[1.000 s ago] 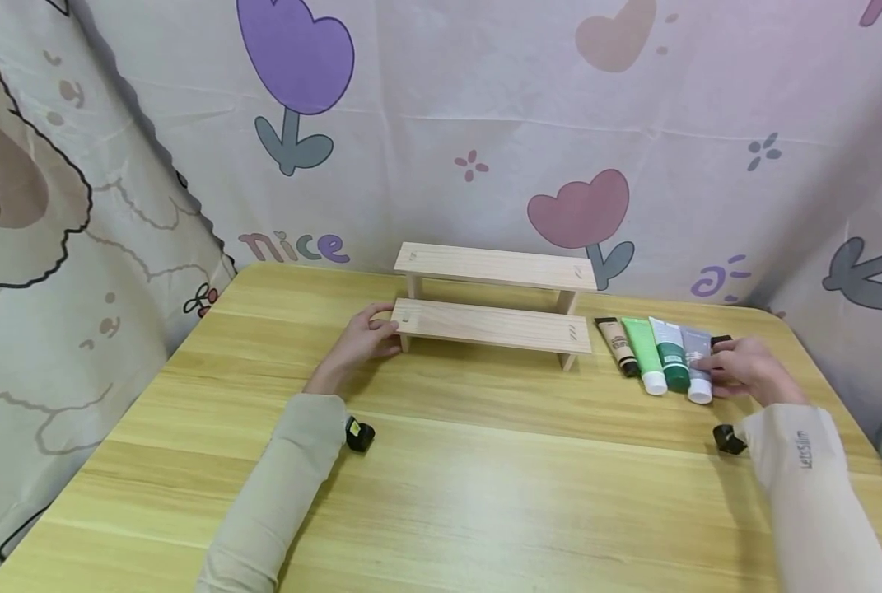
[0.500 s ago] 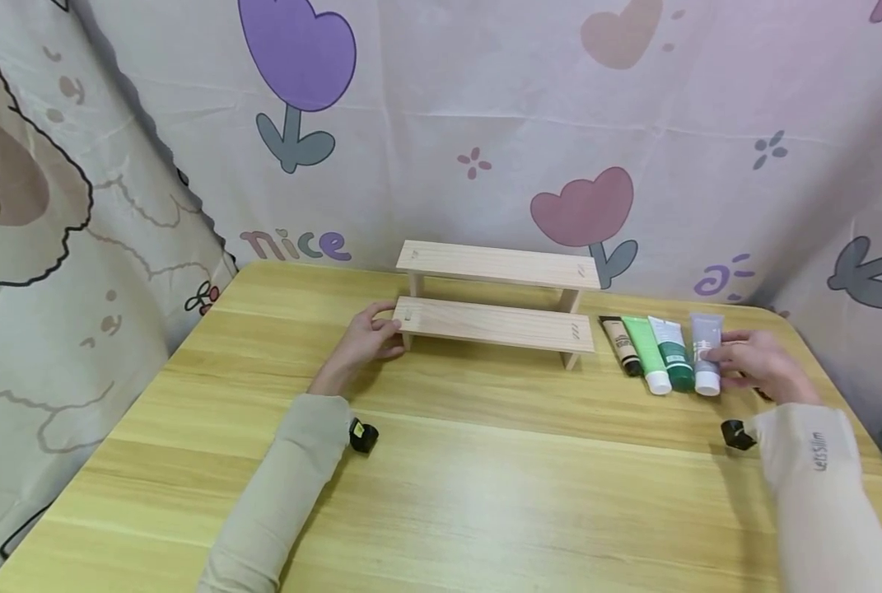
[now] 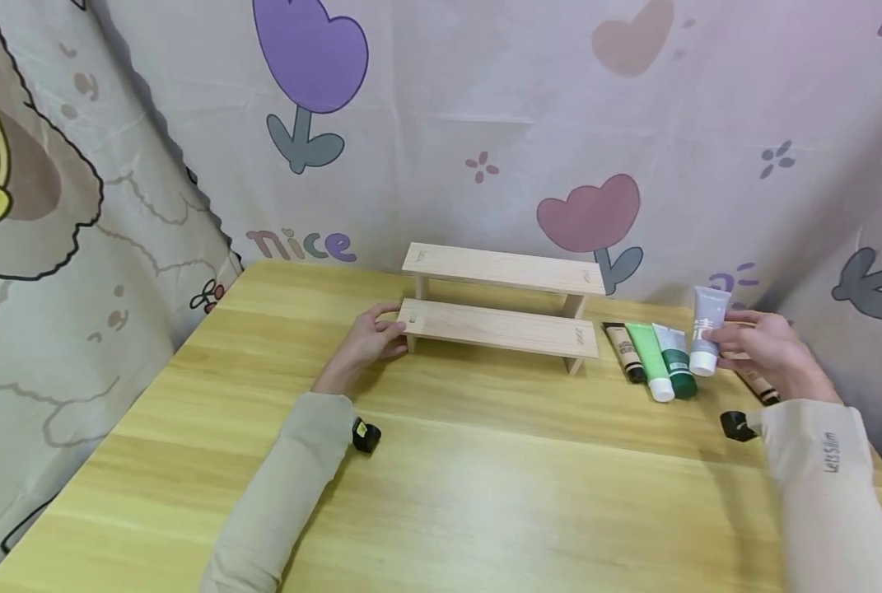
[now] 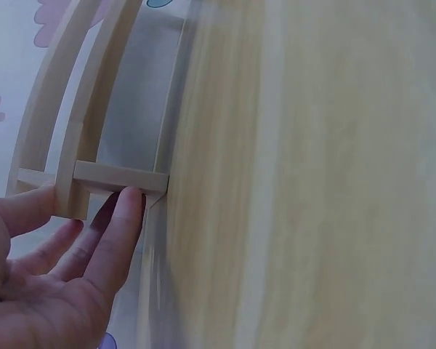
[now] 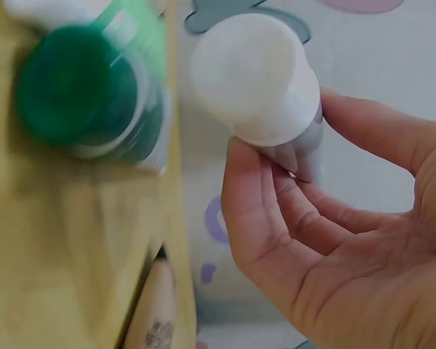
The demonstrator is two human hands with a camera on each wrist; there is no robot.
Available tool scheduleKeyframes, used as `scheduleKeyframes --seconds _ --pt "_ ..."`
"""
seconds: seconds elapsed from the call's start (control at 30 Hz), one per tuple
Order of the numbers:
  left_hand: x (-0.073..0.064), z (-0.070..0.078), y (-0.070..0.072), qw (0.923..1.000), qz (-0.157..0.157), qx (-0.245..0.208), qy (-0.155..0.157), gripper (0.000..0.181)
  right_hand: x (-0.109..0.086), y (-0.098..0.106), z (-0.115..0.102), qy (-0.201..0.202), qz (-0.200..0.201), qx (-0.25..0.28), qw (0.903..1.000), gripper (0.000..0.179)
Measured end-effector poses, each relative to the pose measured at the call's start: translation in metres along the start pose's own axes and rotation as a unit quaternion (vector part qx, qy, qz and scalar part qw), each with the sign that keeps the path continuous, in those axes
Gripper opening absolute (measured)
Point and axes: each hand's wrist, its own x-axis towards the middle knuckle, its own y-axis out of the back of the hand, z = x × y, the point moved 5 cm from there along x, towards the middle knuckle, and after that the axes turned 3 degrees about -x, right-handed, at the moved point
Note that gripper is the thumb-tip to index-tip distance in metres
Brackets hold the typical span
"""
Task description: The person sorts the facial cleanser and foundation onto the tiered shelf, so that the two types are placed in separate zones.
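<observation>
My right hand (image 3: 774, 350) holds a greyish-lavender squeeze tube (image 3: 710, 311), white cap down, above the table. In the right wrist view, the thumb and fingers pinch the tube just behind its white cap (image 5: 243, 73). A two-tier wooden stand (image 3: 496, 325) is at the back of the table. My left hand (image 3: 366, 342) grips the left end of its lower board; in the left wrist view the thumb is at the board's end and the fingers (image 4: 120, 236) reach the leg beneath. Left of the held tube lies a green-and-white tube (image 3: 676, 362).
A light green tube (image 3: 650, 358) and a beige tube with a black cap (image 3: 624, 350) lie beside the stand. Another beige tube (image 3: 761, 385) is partly hidden behind the right hand. Patterned cloth (image 3: 441, 123) hangs behind the wooden table (image 3: 485, 494).
My right hand has taken the lavender tube from the row's right end, lifting it off the table and slightly right. The left hand keeps its place on the stand.
</observation>
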Motion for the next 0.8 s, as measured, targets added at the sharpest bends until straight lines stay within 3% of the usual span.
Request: scheduleKeyframes --seconds 0.4,0.5,0.63,0.8 --pt "0.003 0.0 -0.001 0.9999 0.002 -0.007 -0.009 0.049 0.006 -0.013 -0.04 0.041 -0.013 0.072 0.9964 0.088" --pt "0.004 0.001 -0.001 1.0 0.003 -0.008 -0.005 0.05 0.008 -0.017 -0.05 0.05 -0.022 0.094 0.9941 0.081" --pt "0.004 0.0 -0.001 0.9999 0.002 -0.009 -0.009 0.051 0.009 -0.022 -0.063 0.062 -0.038 0.16 0.9844 0.061" --pt "0.001 -0.002 0.0 0.9999 0.001 -0.01 -0.006 0.05 0.01 -0.031 -0.077 0.079 -0.07 0.231 0.9673 0.059"
